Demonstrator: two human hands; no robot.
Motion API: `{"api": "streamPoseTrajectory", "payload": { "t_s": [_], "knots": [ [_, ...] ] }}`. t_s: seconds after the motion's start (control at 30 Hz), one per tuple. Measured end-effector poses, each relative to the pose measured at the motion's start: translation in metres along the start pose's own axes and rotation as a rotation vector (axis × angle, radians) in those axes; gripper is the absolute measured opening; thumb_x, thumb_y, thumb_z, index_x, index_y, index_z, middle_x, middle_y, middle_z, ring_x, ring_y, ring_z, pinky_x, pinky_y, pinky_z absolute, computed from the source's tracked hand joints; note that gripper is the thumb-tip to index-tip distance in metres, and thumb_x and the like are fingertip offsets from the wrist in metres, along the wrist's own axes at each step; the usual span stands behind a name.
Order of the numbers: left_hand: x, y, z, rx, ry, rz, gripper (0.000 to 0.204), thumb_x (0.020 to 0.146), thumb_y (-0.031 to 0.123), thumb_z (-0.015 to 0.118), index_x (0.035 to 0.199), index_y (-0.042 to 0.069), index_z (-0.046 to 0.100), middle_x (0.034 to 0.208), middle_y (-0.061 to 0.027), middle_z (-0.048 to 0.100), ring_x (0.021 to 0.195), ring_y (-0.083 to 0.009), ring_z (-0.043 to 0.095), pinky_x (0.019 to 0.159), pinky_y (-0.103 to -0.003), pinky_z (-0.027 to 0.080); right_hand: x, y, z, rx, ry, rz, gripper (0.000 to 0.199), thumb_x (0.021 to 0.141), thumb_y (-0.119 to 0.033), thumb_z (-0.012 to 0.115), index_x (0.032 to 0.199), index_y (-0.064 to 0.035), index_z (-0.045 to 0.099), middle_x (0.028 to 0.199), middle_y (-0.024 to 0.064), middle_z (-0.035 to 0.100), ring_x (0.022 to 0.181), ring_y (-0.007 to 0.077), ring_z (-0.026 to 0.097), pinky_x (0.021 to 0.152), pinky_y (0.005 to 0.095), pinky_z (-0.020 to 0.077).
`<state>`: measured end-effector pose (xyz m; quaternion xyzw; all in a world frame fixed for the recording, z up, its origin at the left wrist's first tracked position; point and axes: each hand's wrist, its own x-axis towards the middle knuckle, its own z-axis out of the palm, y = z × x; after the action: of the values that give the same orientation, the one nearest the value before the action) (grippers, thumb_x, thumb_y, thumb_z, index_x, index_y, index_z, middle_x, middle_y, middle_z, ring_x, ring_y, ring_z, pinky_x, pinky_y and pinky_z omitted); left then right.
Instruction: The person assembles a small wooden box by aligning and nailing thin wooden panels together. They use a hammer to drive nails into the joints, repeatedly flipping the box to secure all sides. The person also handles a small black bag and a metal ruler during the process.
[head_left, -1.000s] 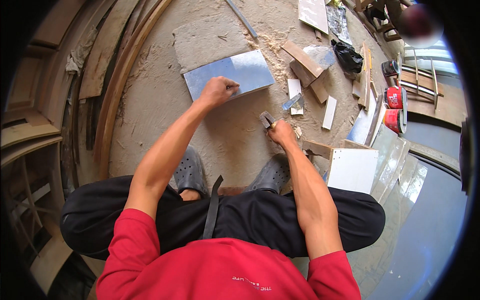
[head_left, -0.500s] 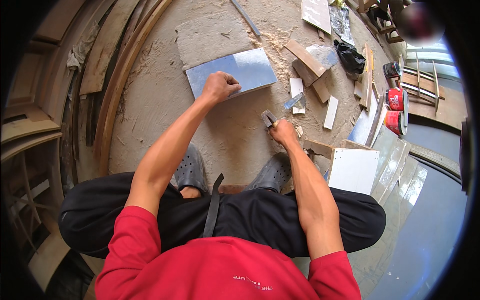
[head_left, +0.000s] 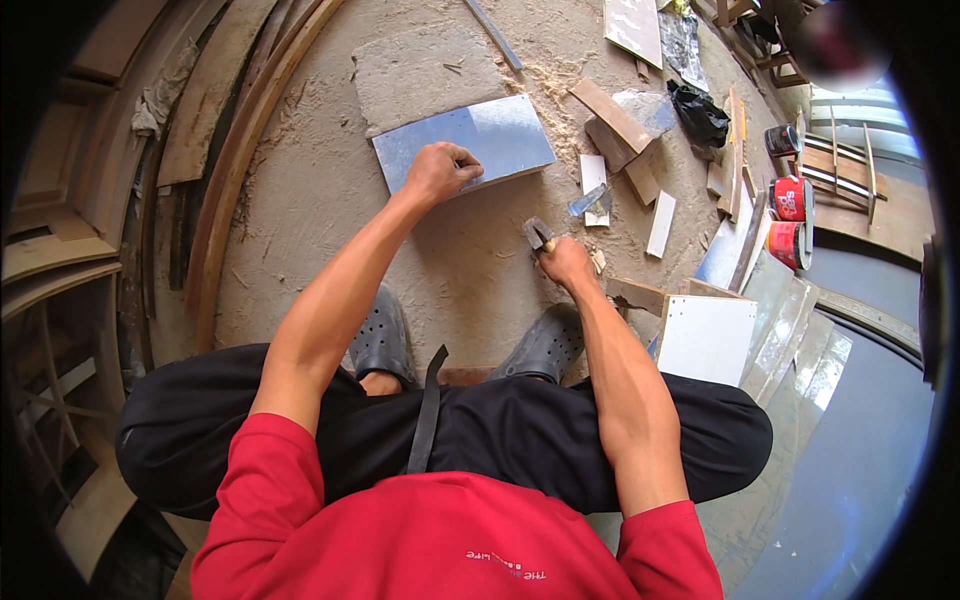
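Note:
A white-faced, box-like wooden panel (head_left: 510, 130) lies on the floor in front of me, with small dots along its edges. My left hand (head_left: 440, 172) rests over its near edge, thumb and fingers pinched together; whatever they hold is too small to make out. To the right, closer to my body, my right hand (head_left: 567, 262) is wrapped round the handle of a hammer (head_left: 537, 231). Its metal head is raised off the panel, pointing away from me. Much of the handle is hidden in my fist.
A flat slab (head_left: 425, 75) bearing a few small nail-like pieces adjoins the panel's far side. Wood offcuts (head_left: 612, 115), a black plastic bag (head_left: 698, 113) and red cans (head_left: 790, 198) lie to the right. Beside my right knee stands a white box (head_left: 708, 335). Long planks (head_left: 235, 170) line the left.
The hammer head has tilted very slightly in my right hand. My left hand holds its pinch at the panel's near edge.

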<state>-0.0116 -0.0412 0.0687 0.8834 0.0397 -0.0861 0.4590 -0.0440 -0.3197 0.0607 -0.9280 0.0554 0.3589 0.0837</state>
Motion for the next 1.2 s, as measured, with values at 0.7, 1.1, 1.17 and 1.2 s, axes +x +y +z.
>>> {"api": "streamPoseTrajectory", "payload": {
  "t_s": [0.7, 1.1, 1.17, 1.2],
  "knots": [
    [-0.001, -0.014, -0.01, 0.083, -0.057, 0.286, 0.017, 0.086, 0.017, 0.069, 0.093, 0.003, 0.075, 0.094, -0.0146, 0.069, 0.083, -0.0311, 0.066, 0.075, -0.038, 0.052, 0.001, 0.003, 0.003, 0.046, 0.024, -0.035, 0.049, 0.082, -0.045, 0.069, 0.102, 0.0001, 0.072, 0.106, 0.0282, 0.068, 0.101, 0.0427, 0.066, 0.086, 0.0476, 0.0524],
    [-0.003, -0.013, -0.003, 0.116, -0.045, 0.273, 0.018, 0.088, 0.019, 0.066, 0.094, 0.003, 0.074, 0.097, -0.0127, 0.068, 0.088, -0.0324, 0.065, 0.078, -0.04, 0.051, 0.002, 0.006, 0.006, 0.054, 0.024, -0.025, 0.047, 0.082, -0.043, 0.069, 0.104, -0.0019, 0.072, 0.105, 0.0282, 0.068, 0.102, 0.0427, 0.066, 0.087, 0.0483, 0.052],
    [-0.003, -0.013, -0.003, 0.118, -0.045, 0.267, 0.018, 0.089, 0.019, 0.066, 0.094, 0.003, 0.073, 0.097, -0.0124, 0.068, 0.088, -0.0323, 0.065, 0.079, -0.04, 0.051, 0.002, 0.007, 0.006, 0.054, 0.016, -0.027, 0.047, 0.082, -0.043, 0.069, 0.103, -0.0015, 0.072, 0.105, 0.0279, 0.069, 0.102, 0.0425, 0.066, 0.087, 0.0482, 0.052],
    [-0.003, -0.013, -0.003, 0.125, -0.045, 0.271, 0.018, 0.089, 0.019, 0.066, 0.094, 0.004, 0.073, 0.098, -0.0121, 0.068, 0.088, -0.0322, 0.065, 0.079, -0.04, 0.051, 0.003, 0.007, 0.005, 0.054, 0.013, -0.028, 0.046, 0.082, -0.043, 0.069, 0.103, -0.0013, 0.072, 0.105, 0.0277, 0.069, 0.101, 0.0424, 0.066, 0.087, 0.0482, 0.0519]
  ]
}}
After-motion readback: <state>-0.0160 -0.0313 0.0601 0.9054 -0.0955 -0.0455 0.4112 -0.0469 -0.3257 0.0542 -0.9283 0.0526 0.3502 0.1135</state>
